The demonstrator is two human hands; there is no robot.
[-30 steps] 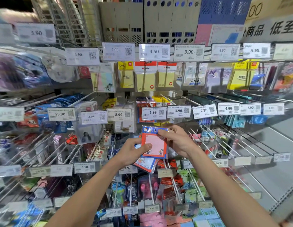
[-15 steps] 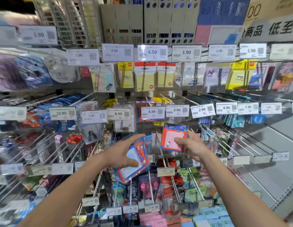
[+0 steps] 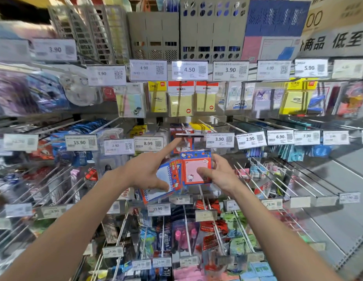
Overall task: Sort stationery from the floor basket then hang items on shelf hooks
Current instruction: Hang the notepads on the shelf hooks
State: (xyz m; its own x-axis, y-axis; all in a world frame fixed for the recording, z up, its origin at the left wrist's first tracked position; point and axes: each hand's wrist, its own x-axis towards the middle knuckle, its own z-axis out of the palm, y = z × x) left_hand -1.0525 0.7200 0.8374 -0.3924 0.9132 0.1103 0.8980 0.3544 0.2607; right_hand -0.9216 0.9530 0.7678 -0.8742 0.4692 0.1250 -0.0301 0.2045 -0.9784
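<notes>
My right hand pinches a pink cartoon-cat sticky-note pack with a red and blue border, thumb on its front. It holds the pack upright in front of the middle hook row. My left hand grips a small fan of blue-and-white note packs, thumb across the front. Its index finger points up and touches a price tag, which is tipped up edge-on at the end of a hook. Matching red packs hang behind that tag. The two held packs overlap slightly. The floor basket is out of view.
Rows of metal hooks with price tags fill the shelf wall. Yellow sticky notes hang above, earphones and red packs below. Long bare hooks stick out at the right. Grey and blue file boxes stand on top.
My left hand rose with its blue packs and put its index finger to the 6.99 tag, which tipped up edge-on. My right hand brought the pink pack left, against the blue packs.
</notes>
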